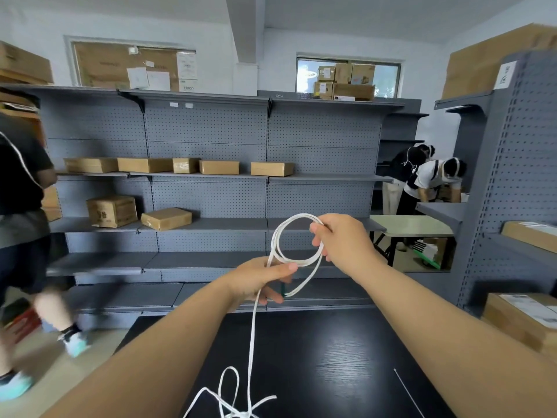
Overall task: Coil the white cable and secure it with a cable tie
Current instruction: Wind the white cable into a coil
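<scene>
The white cable (278, 236) is held up in the air above the dark worktop (331, 357), with a couple of loops already formed between the two hands. The left hand (259, 280) has its grip pinched together on the bottom of the loops, thumb pressed on top, where the strands cross. The right hand (340, 241) has its fingers curled shut around the upper right side of the coil. From the left hand a long tail drops straight down to a loose tangle lying on the worktop near the bottom edge of the view.

The cable looks thin, light and limp, so it should bend easily but will likely spring open if the pinch loosens; the crossing under the left thumb seems the best place to keep hold. A thin pale strip (407, 390) on the worktop to the right may be the cable tie, though it is too slight to be sure.
</scene>
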`<action>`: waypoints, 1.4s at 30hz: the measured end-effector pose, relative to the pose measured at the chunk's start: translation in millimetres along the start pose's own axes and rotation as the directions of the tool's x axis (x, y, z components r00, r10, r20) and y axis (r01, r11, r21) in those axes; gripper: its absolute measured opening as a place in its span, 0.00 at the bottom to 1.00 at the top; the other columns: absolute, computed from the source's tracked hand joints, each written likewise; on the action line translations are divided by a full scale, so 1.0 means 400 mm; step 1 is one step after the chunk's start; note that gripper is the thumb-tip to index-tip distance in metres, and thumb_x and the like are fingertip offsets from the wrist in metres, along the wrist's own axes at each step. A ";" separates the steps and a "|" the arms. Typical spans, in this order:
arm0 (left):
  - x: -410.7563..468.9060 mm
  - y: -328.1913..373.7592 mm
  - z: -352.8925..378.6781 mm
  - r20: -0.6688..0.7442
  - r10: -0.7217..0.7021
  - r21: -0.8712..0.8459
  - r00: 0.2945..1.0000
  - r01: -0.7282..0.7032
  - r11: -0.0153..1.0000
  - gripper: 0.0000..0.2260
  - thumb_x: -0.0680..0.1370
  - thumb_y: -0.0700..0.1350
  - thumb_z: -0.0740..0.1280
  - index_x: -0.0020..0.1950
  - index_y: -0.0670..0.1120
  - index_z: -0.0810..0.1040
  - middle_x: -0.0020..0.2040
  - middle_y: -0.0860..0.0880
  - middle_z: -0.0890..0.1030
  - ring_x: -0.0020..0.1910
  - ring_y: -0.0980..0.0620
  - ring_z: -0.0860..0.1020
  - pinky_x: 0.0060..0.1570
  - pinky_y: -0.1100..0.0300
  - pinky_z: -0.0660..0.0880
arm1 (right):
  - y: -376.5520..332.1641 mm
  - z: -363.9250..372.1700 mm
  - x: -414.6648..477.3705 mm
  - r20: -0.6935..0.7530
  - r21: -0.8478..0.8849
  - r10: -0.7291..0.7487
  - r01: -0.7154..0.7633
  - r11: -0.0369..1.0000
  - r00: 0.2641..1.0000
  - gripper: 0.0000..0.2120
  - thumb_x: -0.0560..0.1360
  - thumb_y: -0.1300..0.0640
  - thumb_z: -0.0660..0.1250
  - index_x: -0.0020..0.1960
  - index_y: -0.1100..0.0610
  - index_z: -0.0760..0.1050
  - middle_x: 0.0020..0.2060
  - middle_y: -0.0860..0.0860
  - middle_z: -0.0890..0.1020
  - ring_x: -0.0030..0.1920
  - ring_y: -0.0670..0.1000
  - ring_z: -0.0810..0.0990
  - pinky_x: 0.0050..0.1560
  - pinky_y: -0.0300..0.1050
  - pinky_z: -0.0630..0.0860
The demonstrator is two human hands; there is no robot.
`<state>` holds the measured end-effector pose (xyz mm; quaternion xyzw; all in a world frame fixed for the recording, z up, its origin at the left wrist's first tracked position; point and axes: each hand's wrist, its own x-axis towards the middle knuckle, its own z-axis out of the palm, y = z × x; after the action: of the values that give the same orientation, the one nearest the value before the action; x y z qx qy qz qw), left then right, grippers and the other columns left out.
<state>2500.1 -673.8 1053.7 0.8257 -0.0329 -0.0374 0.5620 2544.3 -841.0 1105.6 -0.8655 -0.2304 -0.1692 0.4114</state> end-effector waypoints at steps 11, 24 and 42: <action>0.009 -0.017 -0.008 -0.110 -0.009 -0.289 0.994 -0.023 0.957 0.33 0.64 0.69 0.68 0.62 0.50 0.75 0.62 0.50 0.76 0.53 0.45 0.79 0.55 0.55 0.74 | -0.002 -0.003 0.008 -0.019 0.026 0.049 -0.048 0.998 0.999 0.11 0.79 0.56 0.58 0.44 0.57 0.77 0.33 0.48 0.80 0.26 0.46 0.74 0.32 0.39 0.72; -0.034 0.007 0.183 -0.516 -0.417 -0.708 0.748 -0.099 0.699 0.18 0.80 0.55 0.55 0.41 0.43 0.74 0.34 0.47 0.74 0.32 0.51 0.71 0.36 0.58 0.67 | -0.019 0.007 0.021 -0.047 0.048 0.101 -0.099 0.994 0.994 0.13 0.79 0.57 0.59 0.42 0.62 0.77 0.35 0.53 0.81 0.27 0.51 0.75 0.40 0.47 0.78; -0.001 0.051 0.173 -0.637 -0.318 -0.759 0.703 -0.498 0.420 0.04 0.79 0.35 0.59 0.52 0.42 0.68 0.45 0.44 0.79 0.43 0.52 0.78 0.47 0.62 0.76 | -0.006 0.019 0.022 -0.067 0.127 0.185 -0.175 0.976 0.980 0.13 0.79 0.57 0.59 0.43 0.64 0.77 0.34 0.53 0.80 0.25 0.49 0.73 0.27 0.37 0.70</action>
<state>2492.5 -745.1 1047.4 0.3322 0.1598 0.3023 0.8790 2551.4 -831.4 1106.7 -0.8490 -0.1444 -0.1510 0.4854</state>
